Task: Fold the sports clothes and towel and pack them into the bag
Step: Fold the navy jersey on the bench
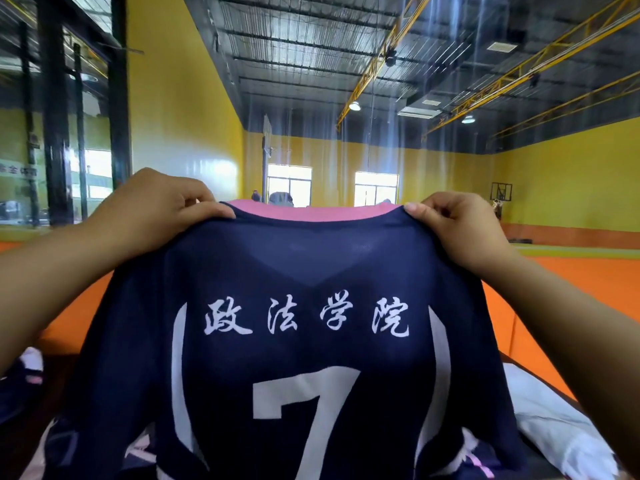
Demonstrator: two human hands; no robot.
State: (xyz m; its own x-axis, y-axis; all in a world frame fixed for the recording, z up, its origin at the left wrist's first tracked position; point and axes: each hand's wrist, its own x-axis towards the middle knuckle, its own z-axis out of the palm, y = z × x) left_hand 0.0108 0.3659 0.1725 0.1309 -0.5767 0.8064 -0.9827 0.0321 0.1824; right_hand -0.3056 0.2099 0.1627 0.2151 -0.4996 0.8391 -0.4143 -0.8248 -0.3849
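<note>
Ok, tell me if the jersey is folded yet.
No, the left hand and right hand hold the jersey up by its shoulders, spread open.

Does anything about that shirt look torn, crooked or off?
Nothing stands out. The left hand and right hand pinch the navy jersey by its shoulders; it hangs fairly level, with no tear or stain showing.

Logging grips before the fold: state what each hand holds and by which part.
The navy jersey, held up by its shoulders: left hand pinches one shoulder, right hand the other.
</note>
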